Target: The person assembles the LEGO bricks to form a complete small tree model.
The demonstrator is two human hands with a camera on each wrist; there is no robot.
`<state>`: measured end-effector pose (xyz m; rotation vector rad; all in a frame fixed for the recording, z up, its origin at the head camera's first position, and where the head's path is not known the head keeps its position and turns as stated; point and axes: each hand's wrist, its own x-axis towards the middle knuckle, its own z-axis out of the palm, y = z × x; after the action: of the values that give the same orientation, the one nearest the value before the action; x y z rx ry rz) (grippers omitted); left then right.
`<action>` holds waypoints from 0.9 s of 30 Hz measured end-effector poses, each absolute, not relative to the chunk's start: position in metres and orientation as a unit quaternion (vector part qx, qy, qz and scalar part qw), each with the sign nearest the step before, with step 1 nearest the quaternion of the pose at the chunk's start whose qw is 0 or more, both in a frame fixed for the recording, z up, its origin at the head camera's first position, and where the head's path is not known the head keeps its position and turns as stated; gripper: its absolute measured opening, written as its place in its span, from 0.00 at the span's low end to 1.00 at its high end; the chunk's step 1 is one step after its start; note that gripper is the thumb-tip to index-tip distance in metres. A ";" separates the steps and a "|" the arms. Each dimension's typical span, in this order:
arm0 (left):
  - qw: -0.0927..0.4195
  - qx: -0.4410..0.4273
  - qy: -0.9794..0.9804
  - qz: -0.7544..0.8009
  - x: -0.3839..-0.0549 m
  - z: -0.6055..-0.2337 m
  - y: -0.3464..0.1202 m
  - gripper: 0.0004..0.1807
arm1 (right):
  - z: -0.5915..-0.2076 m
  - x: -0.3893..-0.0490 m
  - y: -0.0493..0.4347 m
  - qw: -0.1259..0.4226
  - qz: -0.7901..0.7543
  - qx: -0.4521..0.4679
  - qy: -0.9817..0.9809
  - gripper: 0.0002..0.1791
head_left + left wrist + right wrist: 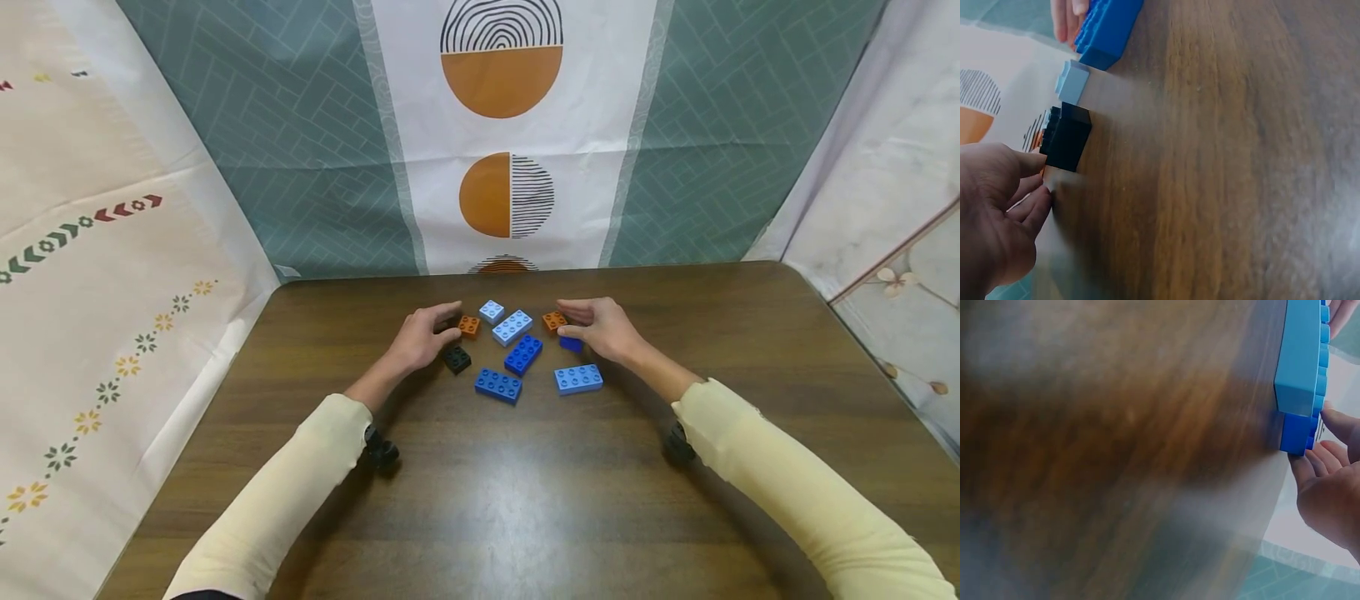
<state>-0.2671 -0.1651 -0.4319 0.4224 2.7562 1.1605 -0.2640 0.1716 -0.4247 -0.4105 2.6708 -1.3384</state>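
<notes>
In the head view my left hand (426, 335) reaches in from the left, thumb and fingers spread apart beside an orange brick (468, 326). A black brick (457, 359) sits just below its thumb; in the left wrist view the thumb overlaps the edge of that black brick (1067, 137). My right hand (603, 327) is at the other side, its fingertips right at a second orange brick (554, 322). Under its thumb lies a dark blue brick (572, 343), partly hidden. The right wrist view shows the fingers (1319, 459) extended close behind the dark blue brick (1295, 434).
Between the hands lie a small light blue brick (491, 312), a long light blue brick (513, 328) and a long dark blue brick (523, 355). Nearer are a blue brick (498, 386) and a lighter blue brick (578, 379). The wooden table (480, 500) ends at a patterned curtain (315, 167).
</notes>
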 end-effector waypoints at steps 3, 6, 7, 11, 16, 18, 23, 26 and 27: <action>0.055 0.139 0.914 0.378 -0.268 -0.434 -0.163 0.30 | -0.424 -0.266 0.170 0.062 -0.439 -0.136 0.886 0.30; 0.048 0.140 0.915 0.374 -0.269 -0.435 -0.162 0.28 | -0.424 -0.268 0.167 0.067 -0.436 -0.132 0.888 0.29; 0.046 0.141 0.915 0.374 -0.270 -0.435 -0.161 0.27 | -0.423 -0.269 0.166 0.070 -0.435 -0.131 0.888 0.29; 0.035 0.147 0.917 0.369 -0.270 -0.435 -0.160 0.24 | -0.422 -0.271 0.162 0.078 -0.432 -0.123 0.890 0.28; 0.024 0.148 0.919 0.365 -0.270 -0.435 -0.159 0.22 | -0.421 -0.273 0.157 0.070 -0.422 -0.115 0.897 0.25; 0.022 0.148 0.919 0.364 -0.271 -0.436 -0.159 0.22 | -0.421 -0.272 0.157 0.062 -0.416 -0.112 0.900 0.24; 0.012 0.144 0.917 0.372 -0.270 -0.434 -0.159 0.21 | -0.423 -0.272 0.155 0.041 -0.404 -0.111 0.907 0.23; 0.003 0.138 0.913 0.383 -0.269 -0.431 -0.159 0.21 | -0.425 -0.272 0.155 0.030 -0.403 -0.111 0.908 0.22; 0.000 0.136 0.912 0.387 -0.268 -0.430 -0.159 0.21 | -0.425 -0.272 0.155 0.025 -0.402 -0.112 0.908 0.22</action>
<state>-0.2678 -0.1595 -0.4298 0.4283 2.8651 1.2156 -0.2725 0.1552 -0.4255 -0.3461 2.8089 -1.2434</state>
